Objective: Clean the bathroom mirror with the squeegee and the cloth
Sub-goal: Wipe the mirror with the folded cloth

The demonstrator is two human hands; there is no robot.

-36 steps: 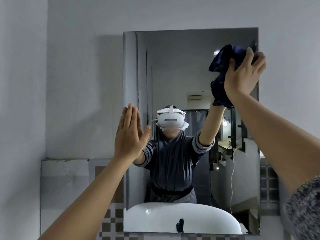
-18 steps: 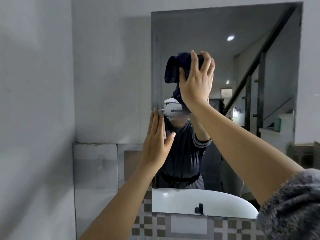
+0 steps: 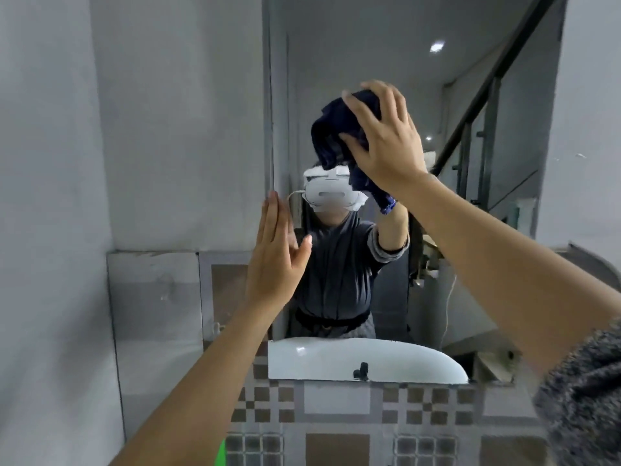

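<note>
Fingers [image 3: 366, 105] of our right hand [image 3: 386, 139] spread over the bunched dark cloth [image 3: 332, 136], pressing it on the mirror [image 3: 386, 45] above centre. Our left hand [image 3: 275, 260], flat and empty, braces the mirror's left edge below. No squeegee visible.

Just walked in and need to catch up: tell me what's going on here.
A person is wiping a bathroom mirror. The right hand presses a bunched dark blue cloth against the glass around its middle, while the left hand rests flat and open at the mirror's left edge, holding nothing. No squeegee is in view. The lower part of the glass reflects a white basin.
</note>
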